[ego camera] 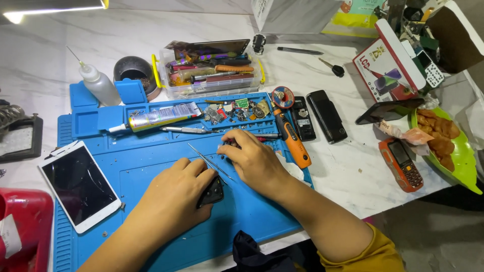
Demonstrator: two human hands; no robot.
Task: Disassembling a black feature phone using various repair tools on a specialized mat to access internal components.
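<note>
My left hand [174,194] rests on the blue repair mat [151,156] and grips a small black device [212,192] at its lower right. My right hand [254,158] curls just beside it, fingers closed near the mat's parts tray, and thin metal tweezers [206,158] run from under it towards the upper left. What its fingertips pinch is hidden. An orange electric screwdriver [293,141] lies right of that hand. A white-framed phone [79,185] lies face up at the mat's left.
A glue tube [161,117], small parts and a clear tool box [212,70] sit at the mat's back. Black phones [326,116], an orange keypad phone [407,165] and a green plate of food [461,156] lie right. A red box [22,221] stands lower left.
</note>
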